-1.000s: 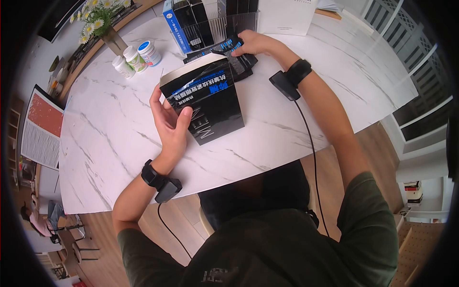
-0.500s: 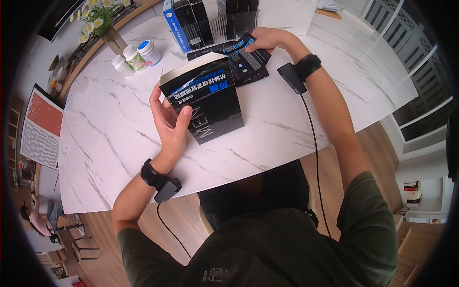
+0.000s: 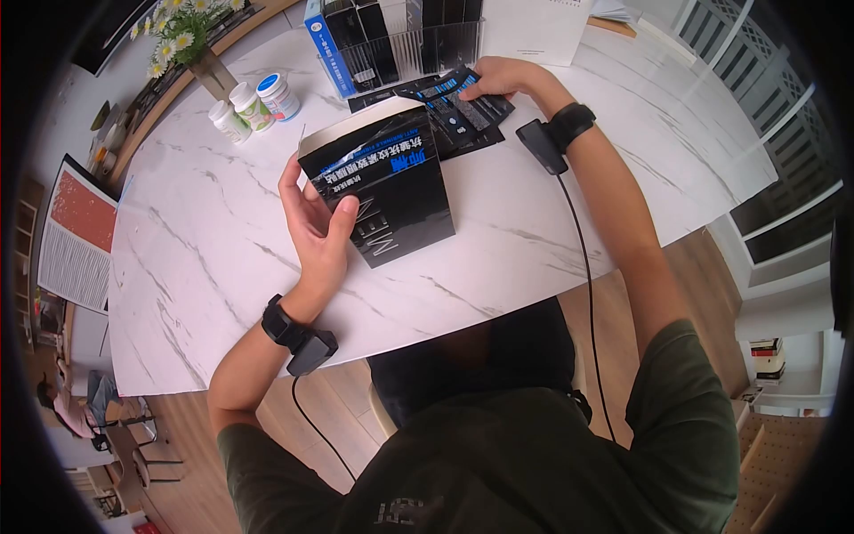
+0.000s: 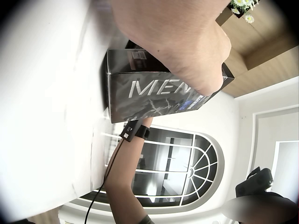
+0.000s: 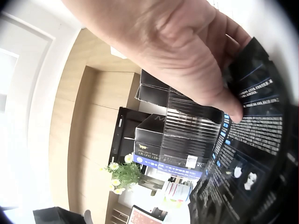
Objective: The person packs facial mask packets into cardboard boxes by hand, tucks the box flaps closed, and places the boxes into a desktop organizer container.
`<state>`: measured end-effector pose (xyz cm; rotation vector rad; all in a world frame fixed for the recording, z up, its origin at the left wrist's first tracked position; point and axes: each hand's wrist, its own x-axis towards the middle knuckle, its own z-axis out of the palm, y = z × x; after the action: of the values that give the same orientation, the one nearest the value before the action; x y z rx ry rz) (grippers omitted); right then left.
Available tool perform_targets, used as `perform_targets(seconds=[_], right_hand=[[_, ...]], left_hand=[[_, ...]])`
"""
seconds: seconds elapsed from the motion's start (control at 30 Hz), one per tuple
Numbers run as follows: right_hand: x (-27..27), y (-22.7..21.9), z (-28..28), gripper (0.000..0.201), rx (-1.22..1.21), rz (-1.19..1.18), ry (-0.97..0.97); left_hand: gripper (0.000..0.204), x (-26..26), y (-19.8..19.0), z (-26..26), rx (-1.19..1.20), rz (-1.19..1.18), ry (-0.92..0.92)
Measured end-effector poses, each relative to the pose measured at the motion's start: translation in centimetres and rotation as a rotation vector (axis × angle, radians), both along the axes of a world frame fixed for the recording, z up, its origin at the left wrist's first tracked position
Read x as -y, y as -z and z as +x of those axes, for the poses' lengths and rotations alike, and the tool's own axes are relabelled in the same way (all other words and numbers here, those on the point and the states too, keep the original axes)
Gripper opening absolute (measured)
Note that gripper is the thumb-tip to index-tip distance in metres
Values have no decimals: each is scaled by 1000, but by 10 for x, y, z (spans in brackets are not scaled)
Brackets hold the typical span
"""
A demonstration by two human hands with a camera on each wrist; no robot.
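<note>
The left hand (image 3: 318,233) grips a black box (image 3: 400,209) with "MEN" lettering, its thumb on the printed front and its fingers round the left side. That box stands tilted on the marble table, its top flap raised. In the left wrist view the hand (image 4: 187,42) covers part of the box (image 4: 140,95). Behind and right of the box, the right hand (image 3: 509,76) pinches fanned black sachets (image 3: 463,114) by their upper edge. Up close in the right wrist view, the thumb of the right hand (image 5: 187,56) lies over the printed sachets (image 5: 261,126).
A clear organizer (image 3: 431,52) with black boxes and a blue box (image 3: 331,55) stands at the back, beside a white bag (image 3: 534,31). Three small bottles (image 3: 252,109) and a vase of daisies (image 3: 209,76) are at the back left. Cables hang from both wrist cameras.
The right hand has moved to the right with the sachets, which are spread wider than before. The left hand and the box have stayed in place.
</note>
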<state>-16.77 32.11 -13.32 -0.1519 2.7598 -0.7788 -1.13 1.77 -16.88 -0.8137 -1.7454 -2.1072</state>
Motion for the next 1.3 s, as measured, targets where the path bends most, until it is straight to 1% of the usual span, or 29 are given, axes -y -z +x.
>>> perform_targets(seconds=[0.07, 0.13, 0.17, 0.23, 0.27, 0.33, 0.47, 0.53, 0.57, 0.63, 0.73, 0.97, 1.03, 1.13, 1.17, 1.23, 1.27, 1.3], right_hand=[[1, -3, 3, 35, -4, -17, -8], [4, -9, 8, 45, -76, 124, 18], [6, -10, 7, 45, -76, 124, 17], [8, -11, 6, 57, -138, 341, 47], [8, -10, 7, 57, -137, 341, 47], [9, -7, 10, 63, -256, 290, 64], [18, -1, 9, 59, -191, 365, 66], [22, 1, 11, 62, -165, 268, 91], [22, 1, 11, 62, -165, 269, 88], [23, 1, 11, 66, -239, 305, 53], [18, 11, 3, 66, -290, 311, 61], [24, 3, 12, 65, -297, 336, 74], [29, 2, 15, 59, -392, 439, 87], [33, 10, 9, 59, -373, 411, 116], [36, 6, 11, 59, -374, 411, 115], [42, -3, 18, 62, -189, 324, 155], [42, -3, 18, 62, -189, 325, 155], [42, -3, 19, 62, -220, 366, 112]], left_hand=[[70, 0, 0, 0, 2, -2, -1], [71, 0, 0, 0, 9, 3, 1], [71, 0, -1, 0, 9, 3, 1], [71, -1, -2, 1, 6, 3, 3], [71, -1, -1, 1, 6, 3, 2], [71, -1, -2, 0, -1, -2, 9], [71, -4, -3, 2, 5, 15, 24], [71, -4, -3, 2, 9, 17, 27], [71, -4, -4, 2, 9, 18, 25], [72, -4, -5, 2, 14, 18, 39], [73, -1, -2, 1, -8, -8, 37], [75, -2, -5, 3, -98, -73, 42], [76, -3, -6, 5, -75, -57, 59], [76, -3, -7, 5, -58, -53, 71], [76, -3, -7, 5, -58, -53, 70], [76, -5, -8, 6, -56, -56, 55], [76, -5, -8, 7, -56, -56, 55], [76, -4, -8, 7, -54, -55, 60]])
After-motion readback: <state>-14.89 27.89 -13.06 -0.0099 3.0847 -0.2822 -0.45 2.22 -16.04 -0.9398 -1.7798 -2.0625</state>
